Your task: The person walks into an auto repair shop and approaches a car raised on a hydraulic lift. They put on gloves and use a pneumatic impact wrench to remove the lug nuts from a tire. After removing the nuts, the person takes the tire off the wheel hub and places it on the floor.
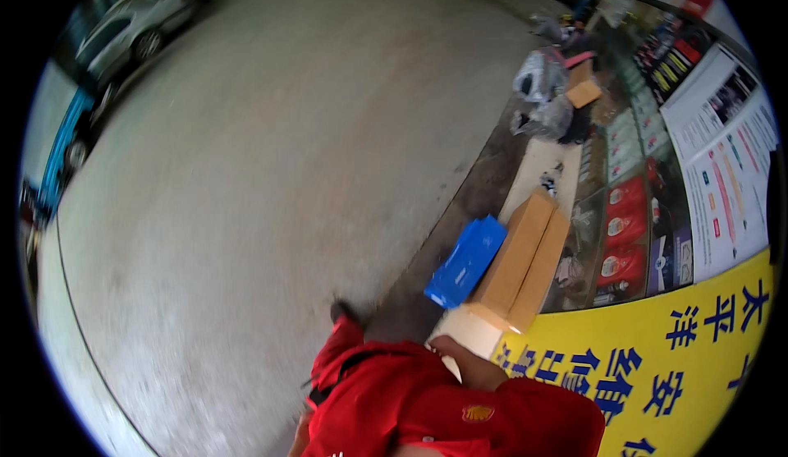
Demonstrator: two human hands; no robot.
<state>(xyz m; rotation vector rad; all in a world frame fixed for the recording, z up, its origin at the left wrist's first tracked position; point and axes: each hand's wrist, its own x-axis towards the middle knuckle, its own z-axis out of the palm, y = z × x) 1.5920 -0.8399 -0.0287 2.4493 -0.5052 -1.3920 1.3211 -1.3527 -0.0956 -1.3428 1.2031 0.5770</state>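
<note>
Along the ledge (538, 155), brown carton (525, 260) beside blue box (466, 262); grip of right hand (446, 345) and left hand (301, 435) unclear.

Worker's shirt (377, 404): solid red, bearing a yellow-orange emblem (477, 413) on the chest; trousers (338, 342), matching red; belt (326, 394), black; shoe (339, 310), dark. Blue box (468, 261): bright, nearly uniform blue. Cardboard box (519, 264): plain tan-brown, a darker line running lengthwise. Board beneath (528, 169): pale cream. Plastic bags (544, 87): whitish to cloudy grey. Panel (657, 358): strong yellow, lettered in dark blue. Packages behind the glass (625, 225): red with white roundels. Printed sheet (726, 165): white, patterned with black, pink, red and green blocks. Floor (263, 153): mottled grey, faintly brownish. Parked car (144, 26): silver-grey.
</note>
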